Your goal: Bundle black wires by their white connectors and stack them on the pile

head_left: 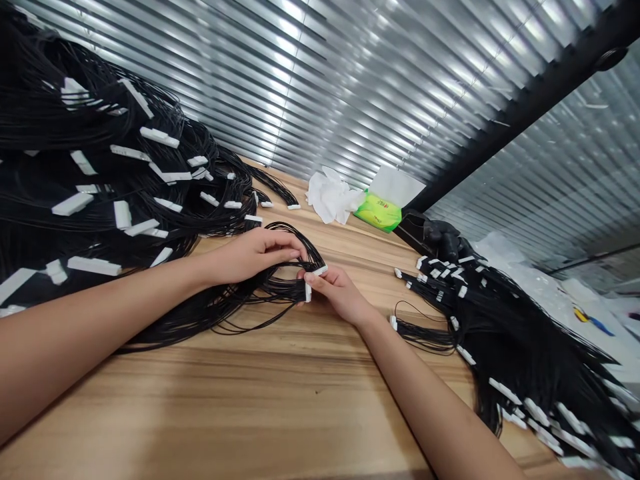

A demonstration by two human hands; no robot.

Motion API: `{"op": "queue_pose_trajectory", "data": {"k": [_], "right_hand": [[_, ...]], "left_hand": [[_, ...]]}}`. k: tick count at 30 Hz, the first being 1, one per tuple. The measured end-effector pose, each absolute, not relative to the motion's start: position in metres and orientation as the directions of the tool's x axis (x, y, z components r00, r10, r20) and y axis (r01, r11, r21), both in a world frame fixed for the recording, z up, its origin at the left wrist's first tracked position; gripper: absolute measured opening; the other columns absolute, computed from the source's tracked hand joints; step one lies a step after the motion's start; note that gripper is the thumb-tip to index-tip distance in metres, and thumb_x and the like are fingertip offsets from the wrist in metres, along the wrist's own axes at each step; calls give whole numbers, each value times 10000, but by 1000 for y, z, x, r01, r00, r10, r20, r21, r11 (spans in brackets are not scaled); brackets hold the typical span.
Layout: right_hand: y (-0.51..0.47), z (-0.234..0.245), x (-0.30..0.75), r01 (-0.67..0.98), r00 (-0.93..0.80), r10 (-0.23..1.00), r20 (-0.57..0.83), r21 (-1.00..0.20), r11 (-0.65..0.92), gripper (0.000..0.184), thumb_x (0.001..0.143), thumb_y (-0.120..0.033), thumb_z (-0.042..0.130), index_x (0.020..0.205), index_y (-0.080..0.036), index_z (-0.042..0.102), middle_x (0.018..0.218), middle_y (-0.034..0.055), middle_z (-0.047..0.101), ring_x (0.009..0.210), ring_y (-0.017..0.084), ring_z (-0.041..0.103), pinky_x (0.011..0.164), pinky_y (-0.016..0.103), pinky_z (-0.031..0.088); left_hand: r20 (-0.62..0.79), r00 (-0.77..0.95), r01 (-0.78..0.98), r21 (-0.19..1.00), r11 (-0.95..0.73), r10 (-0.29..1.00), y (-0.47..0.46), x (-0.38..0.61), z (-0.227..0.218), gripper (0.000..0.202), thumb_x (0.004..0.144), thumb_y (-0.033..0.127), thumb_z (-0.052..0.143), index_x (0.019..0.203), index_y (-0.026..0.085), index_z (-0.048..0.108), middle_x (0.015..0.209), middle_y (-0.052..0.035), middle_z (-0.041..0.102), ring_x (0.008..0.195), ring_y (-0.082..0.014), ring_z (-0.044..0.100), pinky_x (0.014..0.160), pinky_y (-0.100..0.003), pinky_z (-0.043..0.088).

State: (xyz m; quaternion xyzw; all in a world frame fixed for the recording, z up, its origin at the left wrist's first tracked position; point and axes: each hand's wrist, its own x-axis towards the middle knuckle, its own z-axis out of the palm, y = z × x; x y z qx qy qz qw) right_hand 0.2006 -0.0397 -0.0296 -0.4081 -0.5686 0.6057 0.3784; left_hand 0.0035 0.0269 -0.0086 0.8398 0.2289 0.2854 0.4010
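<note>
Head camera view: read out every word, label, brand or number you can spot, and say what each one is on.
Green tissue packet: red print, too small and blurred to read.
White wire connectors: no readable marks.

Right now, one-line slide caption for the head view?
Left hand and right hand hold a looped bundle of black wires ending in white connectors on a wood-grain bench, between two larger wire piles.
</note>
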Motion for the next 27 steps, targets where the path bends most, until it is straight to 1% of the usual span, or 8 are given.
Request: {"op": "queue_pose_trajectory", "data": {"k": [5, 10, 12, 15, 19, 21, 25, 27], "right_hand": [[-39, -31, 199, 47, -339, 939, -60, -998, -46, 375, 740, -535, 641, 816, -169, 677, 617, -4, 639, 595, 148, 567, 636, 277, 457], [-39, -30, 197, 21, -292, 956, -31, -999, -26, 369, 746, -532, 635, 834, -176, 674, 595, -19, 605, 575, 140, 549, 639, 274, 448], [-38, -30, 197, 30, -283, 958, -39, -999, -32, 383, 734, -545, 640, 827, -175, 675, 594, -19, 597, 576, 142, 550, 644, 277, 450], [-39, -30, 197, 38, -300, 953, -45, -999, -35, 376, 732, -538, 645, 820, -174, 676, 596, -23, 599, 576, 135, 552, 647, 269, 448], [-41, -30, 197, 51, -342, 938, -61, -998, -46, 356, 739, -526, 642, 799, -177, 678, 630, -12, 628, 584, 133, 550, 637, 267, 455], [-42, -29, 197, 68, -358, 932, -62, -997, -40, 347, 746, -520, 637, 770, -176, 675, 644, -3, 638, 592, 136, 551, 640, 274, 463], [-42, -30, 196, 100, -332, 942, -52, -995, -20, 363, 739, -534, 636, 789, -177, 678, 641, 2, 641, 594, 147, 558, 628, 285, 476], [-41, -29, 196, 101, -312, 949, -45, -995, -14, 378, 739, -542, 633, 812, -174, 680, 642, 1, 641, 591, 146, 562, 631, 284, 478]], "left_hand": [[309, 709, 173, 795, -582, 633, 27, 5, -10, 244, 883, 350, 510, 959, 201, 688, 956, -15, 701, 873, -150, 616, 812, -247, 455], [367, 534, 289, 768, -572, 762, 21, 9, -9, 260, 820, 406, 593, 875, 185, 717, 800, -4, 694, 589, -100, 503, 542, -213, 368], [373, 515, 300, 765, -570, 771, 21, 9, -9, 273, 816, 416, 593, 858, 176, 717, 782, -5, 686, 559, -90, 469, 515, -211, 341], [379, 554, 307, 735, -605, 742, 22, 8, -8, 273, 828, 417, 579, 855, 181, 713, 766, -3, 673, 601, -97, 496, 545, -206, 357], [428, 658, 254, 648, -718, 620, 26, 4, -7, 235, 844, 390, 571, 854, 203, 713, 812, -10, 675, 725, -123, 566, 670, -223, 411], [434, 692, 209, 644, -736, 577, 26, 3, -7, 230, 853, 381, 562, 854, 205, 710, 826, -15, 678, 764, -134, 586, 716, -233, 425], [367, 705, 231, 690, -686, 606, 25, 5, -9, 263, 869, 398, 523, 879, 197, 692, 863, -24, 678, 783, -142, 593, 723, -236, 440], [355, 688, 291, 664, -689, 633, 24, 6, -10, 274, 880, 401, 500, 905, 199, 684, 906, -24, 677, 827, -152, 592, 748, -242, 435]]}}
